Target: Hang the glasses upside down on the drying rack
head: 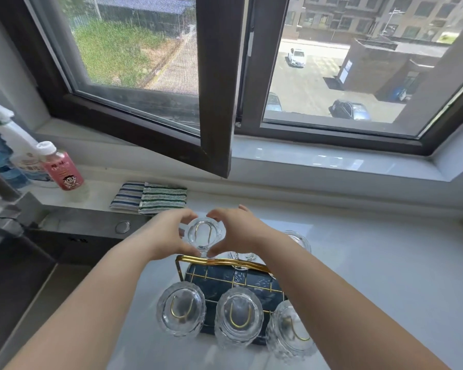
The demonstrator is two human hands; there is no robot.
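Observation:
A drying rack (225, 279) with a dark blue tray and gold wire stands on the white counter. Three clear glasses hang upside down on its near pegs: left (181, 308), middle (238, 316), right (292, 329). Both hands hold a fourth clear glass (204, 233) upside down over a far-left gold peg, which shows through its base. My left hand (169, 233) cups its left side and my right hand (235, 231) its right side. Another glass (242, 259) hangs at the far middle, partly hidden by the gold handle. One more glass (298, 240) sits behind my right forearm.
A dark sink (38, 263) with a faucet (8, 217) lies to the left. Striped cloths (150, 198) rest behind my hands. Bottles, one pink (62, 166), stand at the back left. An open window sash (214, 102) juts over the sill.

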